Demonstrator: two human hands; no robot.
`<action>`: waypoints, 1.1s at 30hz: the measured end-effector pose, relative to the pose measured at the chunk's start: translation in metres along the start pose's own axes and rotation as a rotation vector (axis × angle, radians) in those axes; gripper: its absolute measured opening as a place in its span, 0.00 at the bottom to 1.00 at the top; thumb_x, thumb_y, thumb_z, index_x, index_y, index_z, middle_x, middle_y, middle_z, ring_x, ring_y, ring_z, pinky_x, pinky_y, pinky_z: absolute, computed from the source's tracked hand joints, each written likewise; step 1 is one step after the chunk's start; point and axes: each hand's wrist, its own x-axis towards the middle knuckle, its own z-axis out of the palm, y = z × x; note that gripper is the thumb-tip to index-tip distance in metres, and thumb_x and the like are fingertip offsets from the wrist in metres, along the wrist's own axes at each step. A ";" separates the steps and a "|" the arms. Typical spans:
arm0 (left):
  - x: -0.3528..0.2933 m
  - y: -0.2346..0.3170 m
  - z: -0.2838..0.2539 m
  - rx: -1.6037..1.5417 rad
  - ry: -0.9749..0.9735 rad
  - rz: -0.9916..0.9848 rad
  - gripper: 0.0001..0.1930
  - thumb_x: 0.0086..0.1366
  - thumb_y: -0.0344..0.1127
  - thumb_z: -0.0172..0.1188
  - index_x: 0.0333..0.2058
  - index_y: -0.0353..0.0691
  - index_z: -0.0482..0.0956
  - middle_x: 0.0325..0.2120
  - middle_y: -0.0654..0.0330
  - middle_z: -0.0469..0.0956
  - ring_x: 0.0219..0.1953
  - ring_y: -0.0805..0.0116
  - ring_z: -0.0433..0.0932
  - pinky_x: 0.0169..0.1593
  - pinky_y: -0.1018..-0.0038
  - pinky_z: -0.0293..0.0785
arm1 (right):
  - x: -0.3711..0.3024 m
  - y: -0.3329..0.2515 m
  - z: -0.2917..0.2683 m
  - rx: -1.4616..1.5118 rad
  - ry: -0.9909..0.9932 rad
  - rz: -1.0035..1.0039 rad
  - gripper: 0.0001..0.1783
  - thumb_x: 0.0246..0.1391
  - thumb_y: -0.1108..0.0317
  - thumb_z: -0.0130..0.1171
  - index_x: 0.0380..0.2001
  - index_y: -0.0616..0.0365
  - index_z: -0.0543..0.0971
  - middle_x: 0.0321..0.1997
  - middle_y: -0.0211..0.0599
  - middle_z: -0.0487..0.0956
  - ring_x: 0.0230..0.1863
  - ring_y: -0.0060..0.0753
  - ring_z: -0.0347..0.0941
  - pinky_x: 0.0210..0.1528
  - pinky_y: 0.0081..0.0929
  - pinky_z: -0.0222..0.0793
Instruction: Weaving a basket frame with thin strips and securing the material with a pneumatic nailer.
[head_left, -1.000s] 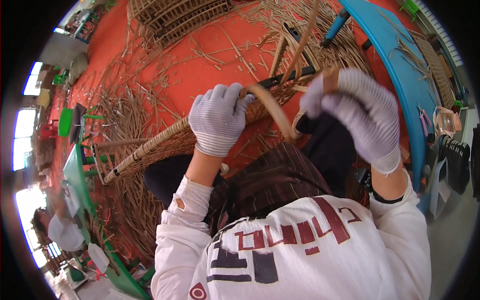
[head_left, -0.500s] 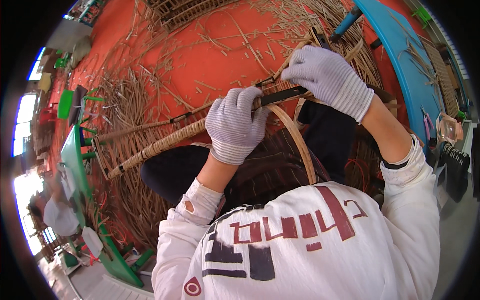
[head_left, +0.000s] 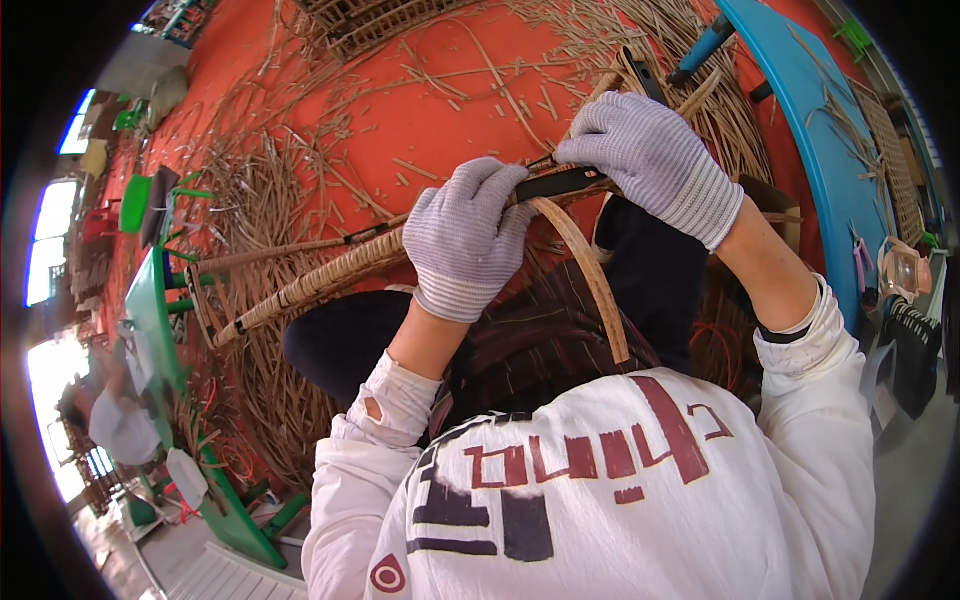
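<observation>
A long, narrow frame lies slanted across my lap. Its near bar is tightly wound with tan flat strip (head_left: 320, 285) on the left, while a bare black bar (head_left: 560, 184) shows between my hands. My left hand (head_left: 465, 240), in a grey-white knitted glove, is closed round the end of the winding. From beside its fingers a loose flat strip (head_left: 590, 270) curves down over my lap. My right hand (head_left: 655, 165), gloved alike, has its fingers curled on the frame toward its right end; its fingertips are partly hidden.
Heaps of loose strips (head_left: 265, 390) cover the red floor (head_left: 400, 130) at the left, with more at the upper right. A blue table (head_left: 805, 130) stands right, a green table (head_left: 155, 310) left. A slatted woven piece (head_left: 375, 25) lies at the far edge. Another person (head_left: 120, 430) is at the left.
My right hand has shifted slightly left, closer to my left hand, which moved a little up and left. The loose strip's hanging end has swung slightly left. The frame has tilted a little.
</observation>
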 end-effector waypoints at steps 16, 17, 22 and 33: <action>0.015 -0.011 0.002 -0.041 0.045 0.007 0.12 0.50 0.37 0.70 0.35 0.44 0.83 0.33 0.62 0.80 0.28 0.60 0.79 0.34 0.68 0.73 | 0.014 -0.012 -0.015 0.210 0.175 -0.086 0.17 0.46 0.69 0.67 0.42 0.52 0.82 0.41 0.35 0.80 0.48 0.43 0.75 0.55 0.37 0.69; 0.016 -0.011 0.003 -0.041 0.055 0.016 0.12 0.50 0.37 0.70 0.34 0.44 0.83 0.33 0.62 0.80 0.28 0.59 0.80 0.34 0.67 0.74 | 0.016 -0.015 -0.009 0.221 0.174 -0.107 0.16 0.45 0.69 0.67 0.41 0.52 0.82 0.41 0.34 0.80 0.48 0.43 0.75 0.55 0.38 0.69; 0.013 -0.008 0.006 -0.025 0.060 0.005 0.12 0.50 0.38 0.71 0.33 0.44 0.83 0.32 0.62 0.80 0.28 0.59 0.80 0.34 0.67 0.75 | 0.025 -0.022 0.011 0.375 0.206 0.079 0.09 0.53 0.65 0.62 0.36 0.55 0.81 0.36 0.38 0.81 0.41 0.45 0.77 0.46 0.38 0.73; 0.006 -0.002 0.004 0.017 0.050 -0.039 0.15 0.49 0.43 0.72 0.34 0.43 0.84 0.31 0.61 0.80 0.28 0.59 0.80 0.35 0.66 0.75 | 0.053 -0.018 0.021 0.385 0.032 0.353 0.12 0.59 0.59 0.56 0.29 0.56 0.79 0.27 0.46 0.79 0.34 0.53 0.76 0.38 0.44 0.71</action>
